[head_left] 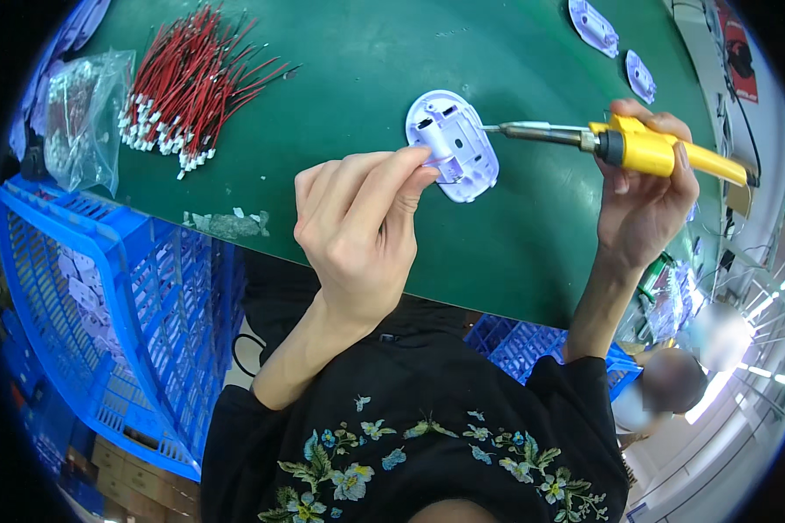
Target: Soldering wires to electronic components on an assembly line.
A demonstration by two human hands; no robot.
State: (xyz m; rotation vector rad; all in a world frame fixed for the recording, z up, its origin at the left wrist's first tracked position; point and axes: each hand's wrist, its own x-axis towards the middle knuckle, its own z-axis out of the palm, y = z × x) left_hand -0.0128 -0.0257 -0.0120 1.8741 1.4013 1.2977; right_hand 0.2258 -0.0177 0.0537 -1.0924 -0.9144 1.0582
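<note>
A light purple plastic shell (473, 157), oval with ribs and slots inside, lies on the green table. My left hand (358, 222) is closed in a pinch at its near left edge, thumb and forefinger on the plastic. Whether a tiny part is also between those fingertips is hidden. In my right hand (641, 187) is a yellow soldering iron (645, 148), held with the fingers wrapped round its handle. Its metal tip points left and reaches the shell's right edge; contact cannot be made out.
Red wires with white connectors (179, 96) lie heaped at the left, beside a clear plastic bag (83, 122). Two more purple shells (595, 28) sit at the far right. A blue crate (131, 261) with purple parts stands at the table's left front. Another person (672, 383) is at the right.
</note>
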